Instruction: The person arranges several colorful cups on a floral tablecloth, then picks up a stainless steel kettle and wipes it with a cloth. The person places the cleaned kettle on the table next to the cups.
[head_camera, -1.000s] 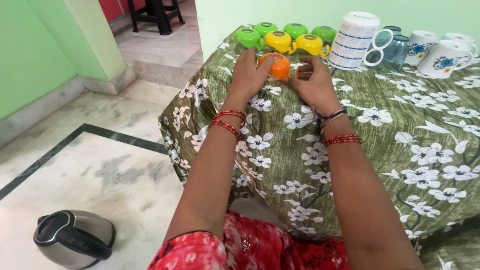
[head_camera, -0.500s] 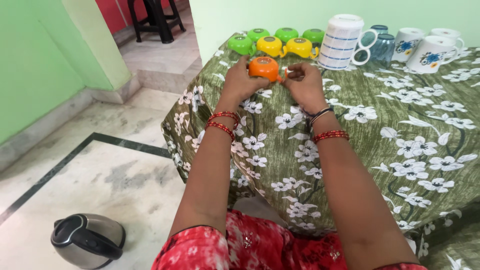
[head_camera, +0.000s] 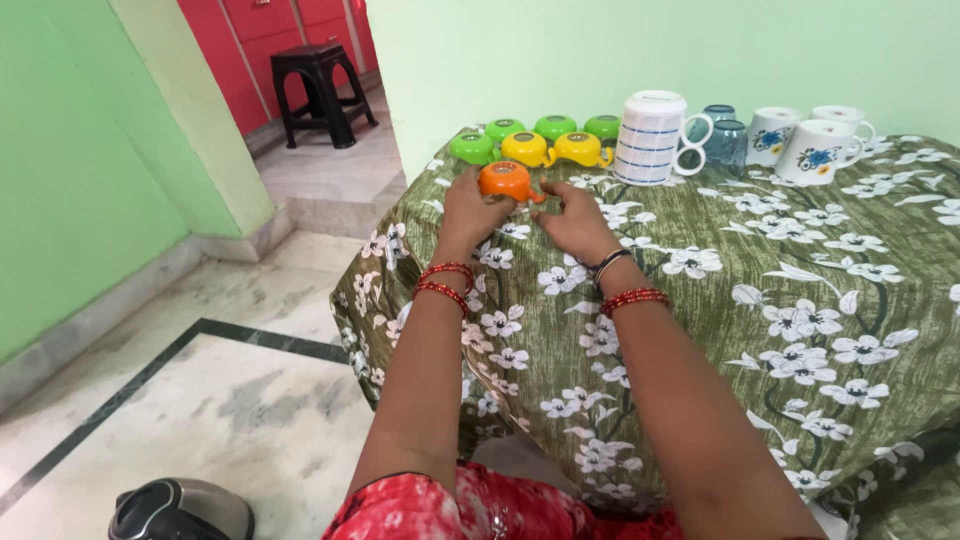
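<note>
Near left on the floor there's a steel kettle (head_camera: 180, 510) w/ black lid. On the table (head_camera: 800, 330), green flowery cloth, left hand (head_camera: 468, 208) has fingers curled on the upside-down orange cup (head_camera: 505, 181). Right hand (head_camera: 572, 217) lies just beside it, fingers loosely spread, not gripping. Right behind: green and yellow cups (head_camera: 535, 143) in rows, then a tall white mug (head_camera: 648, 138) w/ blue lines, bluish glass mugs (head_camera: 722, 135), white flower mugs (head_camera: 815, 140) far right. Black stool (head_camera: 322, 88) far left.
</note>
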